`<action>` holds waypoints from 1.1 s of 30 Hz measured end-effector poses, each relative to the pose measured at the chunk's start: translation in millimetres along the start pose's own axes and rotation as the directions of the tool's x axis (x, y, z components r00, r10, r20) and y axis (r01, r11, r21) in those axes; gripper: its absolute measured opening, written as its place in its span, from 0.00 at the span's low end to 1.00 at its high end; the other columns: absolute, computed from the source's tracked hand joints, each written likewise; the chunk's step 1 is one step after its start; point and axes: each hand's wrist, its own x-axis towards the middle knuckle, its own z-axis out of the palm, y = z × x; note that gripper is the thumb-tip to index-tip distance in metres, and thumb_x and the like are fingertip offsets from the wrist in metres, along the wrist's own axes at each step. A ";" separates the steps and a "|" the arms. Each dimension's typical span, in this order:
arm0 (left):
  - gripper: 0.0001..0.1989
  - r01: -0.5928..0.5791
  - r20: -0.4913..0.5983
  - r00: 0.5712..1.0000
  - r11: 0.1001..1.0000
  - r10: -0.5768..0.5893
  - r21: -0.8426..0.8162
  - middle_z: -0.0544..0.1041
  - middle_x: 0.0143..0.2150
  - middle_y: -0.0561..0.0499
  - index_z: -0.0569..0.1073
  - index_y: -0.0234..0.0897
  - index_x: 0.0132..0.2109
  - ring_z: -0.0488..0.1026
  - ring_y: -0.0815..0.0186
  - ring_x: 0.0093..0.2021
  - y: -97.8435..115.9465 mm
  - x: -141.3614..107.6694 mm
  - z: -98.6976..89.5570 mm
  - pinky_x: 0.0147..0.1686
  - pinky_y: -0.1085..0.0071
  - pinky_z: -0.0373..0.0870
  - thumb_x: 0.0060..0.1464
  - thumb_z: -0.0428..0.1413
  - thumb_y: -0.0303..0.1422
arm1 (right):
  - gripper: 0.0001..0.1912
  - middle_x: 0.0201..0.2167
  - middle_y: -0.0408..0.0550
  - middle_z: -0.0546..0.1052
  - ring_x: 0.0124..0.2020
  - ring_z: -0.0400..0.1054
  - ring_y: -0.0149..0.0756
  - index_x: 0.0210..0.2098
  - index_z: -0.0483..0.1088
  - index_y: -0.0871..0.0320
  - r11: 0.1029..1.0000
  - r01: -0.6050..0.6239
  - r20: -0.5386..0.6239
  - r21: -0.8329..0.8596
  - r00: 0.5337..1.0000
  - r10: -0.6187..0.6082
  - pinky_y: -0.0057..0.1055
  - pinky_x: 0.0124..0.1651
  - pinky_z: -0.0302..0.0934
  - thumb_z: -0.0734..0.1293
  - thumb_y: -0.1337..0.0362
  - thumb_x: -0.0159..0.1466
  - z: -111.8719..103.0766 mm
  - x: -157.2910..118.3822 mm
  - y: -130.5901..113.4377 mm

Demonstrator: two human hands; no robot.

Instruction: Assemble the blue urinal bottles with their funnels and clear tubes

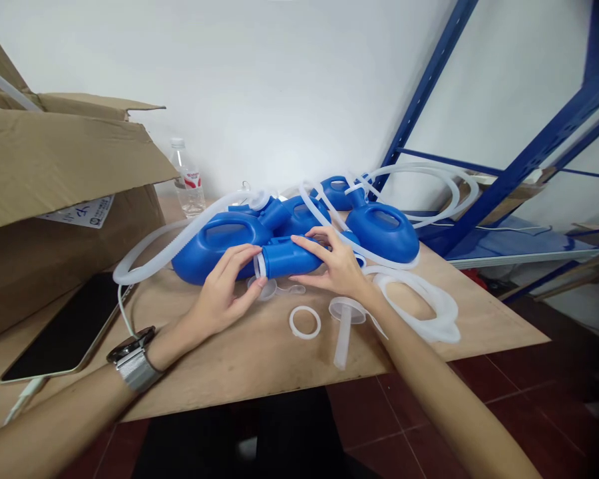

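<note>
In the head view, a blue plastic urinal bottle (282, 258) lies tilted over the table between my hands, its mouth pointing left. A white ring-like rim (260, 264) shows at that mouth. The fingers and thumb of my left hand (227, 289) close on this rim. My right hand (334, 263) grips the bottle's body from the right. Below the bottle lies a clear cap with a strap (264, 290), partly covered. Nearer me are a loose white ring (305, 322) and a translucent funnel-like piece with a tube (346, 326).
More blue bottles (382, 233) with white hoses (174, 249) stand behind. A coiled hose (429, 303) lies right. At left are a cardboard box (70, 159), a phone (67, 326) with its cable, and a water bottle (187, 179). A blue metal shelf (519, 243) stands right of the table.
</note>
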 end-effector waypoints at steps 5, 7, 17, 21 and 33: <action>0.24 0.035 0.019 0.999 0.998 -0.036 0.052 0.77 0.63 0.42 0.66 0.42 0.69 0.80 0.55 0.57 -4.7 -1.3 -1.2 0.57 0.55 0.82 0.70 0.58 0.35 | 0.35 0.57 0.54 0.66 0.54 0.73 0.49 0.70 0.66 0.43 0.996 0.009 0.006 0.085 1.000 -0.010 0.51 0.56 0.76 0.74 0.48 0.66 0.8 -0.9 -4.4; 0.23 0.031 0.024 0.999 0.998 -0.033 0.054 0.77 0.63 0.42 0.68 0.42 0.69 0.81 0.55 0.57 -4.9 -1.3 -2.2 0.55 0.56 0.83 0.70 0.57 0.36 | 0.34 0.57 0.54 0.66 0.55 0.73 0.49 0.69 0.66 0.43 0.995 0.005 0.025 0.104 1.000 -0.008 0.52 0.57 0.76 0.74 0.49 0.66 0.6 -1.3 -4.4; 0.26 0.040 0.013 0.999 0.999 -0.040 -0.029 0.78 0.63 0.41 0.72 0.41 0.67 0.83 0.54 0.55 0.7 -1.0 -3.5 0.45 0.62 0.88 0.64 0.64 0.35 | 0.36 0.62 0.54 0.68 0.56 0.73 0.50 0.70 0.66 0.43 0.975 -0.122 0.125 0.183 0.987 0.100 0.53 0.61 0.73 0.74 0.47 0.65 -2.3 -0.4 -7.0; 0.26 0.034 -0.003 0.999 0.999 -0.035 -0.035 0.78 0.62 0.41 0.73 0.41 0.66 0.83 0.56 0.53 -0.5 -1.0 -2.2 0.46 0.62 0.88 0.63 0.65 0.35 | 0.37 0.62 0.53 0.71 0.60 0.72 0.52 0.71 0.65 0.43 0.979 -0.104 0.127 0.177 0.988 0.082 0.52 0.62 0.72 0.74 0.49 0.66 -2.8 0.3 -7.6; 0.27 0.074 0.008 0.997 0.994 -0.074 -0.080 0.79 0.62 0.41 0.73 0.41 0.66 0.84 0.55 0.52 -5.2 -2.9 0.6 0.49 0.58 0.87 0.63 0.65 0.41 | 0.36 0.61 0.54 0.73 0.59 0.73 0.52 0.70 0.66 0.45 0.984 -0.083 0.089 0.156 0.994 0.069 0.52 0.61 0.71 0.74 0.48 0.66 -0.2 -0.7 -4.8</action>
